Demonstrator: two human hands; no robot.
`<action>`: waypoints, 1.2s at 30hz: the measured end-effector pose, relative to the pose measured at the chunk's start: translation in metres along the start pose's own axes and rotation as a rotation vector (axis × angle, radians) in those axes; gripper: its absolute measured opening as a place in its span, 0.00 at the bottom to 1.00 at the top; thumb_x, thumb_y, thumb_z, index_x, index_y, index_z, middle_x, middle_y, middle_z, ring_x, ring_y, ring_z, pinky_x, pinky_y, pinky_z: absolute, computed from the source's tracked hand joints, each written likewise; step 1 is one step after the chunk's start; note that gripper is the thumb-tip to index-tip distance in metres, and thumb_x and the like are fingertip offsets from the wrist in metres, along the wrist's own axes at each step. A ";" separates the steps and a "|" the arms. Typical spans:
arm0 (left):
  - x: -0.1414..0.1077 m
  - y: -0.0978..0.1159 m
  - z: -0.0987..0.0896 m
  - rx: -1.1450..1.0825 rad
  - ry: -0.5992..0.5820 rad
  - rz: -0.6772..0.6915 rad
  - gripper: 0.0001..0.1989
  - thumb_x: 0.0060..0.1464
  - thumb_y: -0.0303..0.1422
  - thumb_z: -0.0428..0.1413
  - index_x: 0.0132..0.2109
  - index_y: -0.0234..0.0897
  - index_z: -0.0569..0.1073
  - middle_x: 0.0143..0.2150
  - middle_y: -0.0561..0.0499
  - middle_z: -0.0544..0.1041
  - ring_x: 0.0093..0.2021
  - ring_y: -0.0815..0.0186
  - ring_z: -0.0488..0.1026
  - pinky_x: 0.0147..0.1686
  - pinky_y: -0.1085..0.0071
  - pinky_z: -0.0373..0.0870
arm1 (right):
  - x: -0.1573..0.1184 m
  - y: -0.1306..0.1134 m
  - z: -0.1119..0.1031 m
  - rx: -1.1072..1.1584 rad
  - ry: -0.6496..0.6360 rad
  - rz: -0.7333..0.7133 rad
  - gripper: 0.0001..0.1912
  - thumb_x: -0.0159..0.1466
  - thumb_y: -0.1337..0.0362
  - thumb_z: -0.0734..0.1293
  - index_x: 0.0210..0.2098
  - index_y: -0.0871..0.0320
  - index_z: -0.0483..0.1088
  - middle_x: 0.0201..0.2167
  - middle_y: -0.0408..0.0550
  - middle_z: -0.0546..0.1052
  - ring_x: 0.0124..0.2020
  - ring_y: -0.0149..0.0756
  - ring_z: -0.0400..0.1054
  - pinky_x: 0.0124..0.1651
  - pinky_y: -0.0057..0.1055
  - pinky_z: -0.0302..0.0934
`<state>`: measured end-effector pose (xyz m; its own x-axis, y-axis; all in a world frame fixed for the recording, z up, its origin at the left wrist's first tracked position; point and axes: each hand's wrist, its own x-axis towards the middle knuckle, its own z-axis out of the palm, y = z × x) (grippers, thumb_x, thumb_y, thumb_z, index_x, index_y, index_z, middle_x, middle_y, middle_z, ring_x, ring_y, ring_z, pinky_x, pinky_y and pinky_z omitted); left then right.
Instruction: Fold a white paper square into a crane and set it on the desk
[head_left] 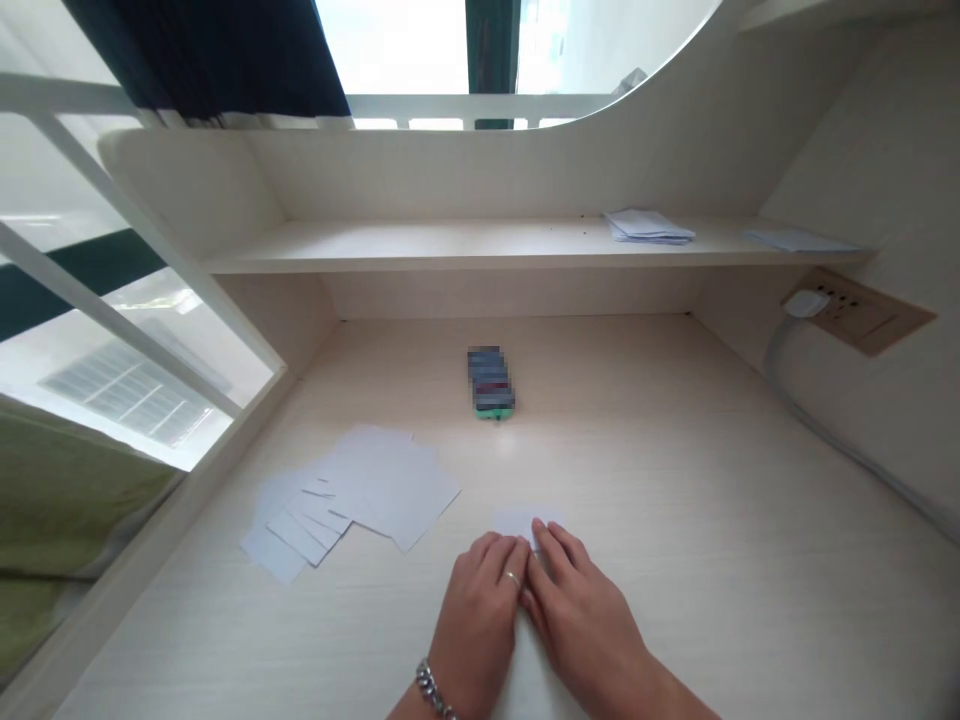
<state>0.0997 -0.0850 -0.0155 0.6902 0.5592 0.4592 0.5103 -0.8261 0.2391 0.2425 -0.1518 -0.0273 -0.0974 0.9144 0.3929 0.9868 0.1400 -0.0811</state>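
Note:
A small white sheet of paper lies on the desk under my fingertips; only its far part shows. My left hand, with a ring and a silver bracelet, has its fingers bent together and holds the sheet from the left. Pressed against it, my right hand holds the paper from the right, its fingertips reaching slightly farther forward. Both thumbs are largely hidden between the hands. Left of them, several loose white sheets overlap in a fanned pile, with smaller paper pieces at its left side.
Toward the back of the desk lies a pixelated dark object with a green end. A raised shelf carries a folded paper stack. At right, a white plug and its cable run along the wall.

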 end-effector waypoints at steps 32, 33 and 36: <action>-0.010 0.010 -0.002 0.064 -0.283 -0.057 0.21 0.60 0.31 0.50 0.60 0.38 0.69 0.59 0.45 0.73 0.60 0.55 0.66 0.61 0.51 0.58 | -0.010 -0.003 -0.018 0.216 -0.086 0.027 0.21 0.69 0.67 0.57 0.59 0.68 0.64 0.56 0.58 0.72 0.56 0.44 0.65 0.60 0.45 0.62; -0.010 0.010 -0.003 0.064 -0.290 -0.049 0.21 0.61 0.31 0.50 0.60 0.37 0.68 0.59 0.45 0.72 0.61 0.55 0.65 0.62 0.51 0.58 | -0.011 -0.003 -0.017 0.219 -0.089 0.034 0.21 0.69 0.66 0.58 0.60 0.67 0.64 0.57 0.58 0.72 0.56 0.44 0.65 0.60 0.45 0.62; -0.010 0.010 -0.008 0.090 -0.303 -0.034 0.21 0.60 0.31 0.50 0.60 0.36 0.68 0.61 0.43 0.71 0.63 0.52 0.62 0.62 0.51 0.59 | -0.013 -0.003 -0.015 0.225 -0.099 0.070 0.22 0.69 0.64 0.59 0.60 0.65 0.63 0.58 0.56 0.72 0.57 0.44 0.64 0.61 0.45 0.60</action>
<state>0.0940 -0.0995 -0.0109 0.7868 0.5926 0.1729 0.5694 -0.8048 0.1672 0.2424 -0.1702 -0.0187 -0.0529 0.9560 0.2886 0.9390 0.1460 -0.3115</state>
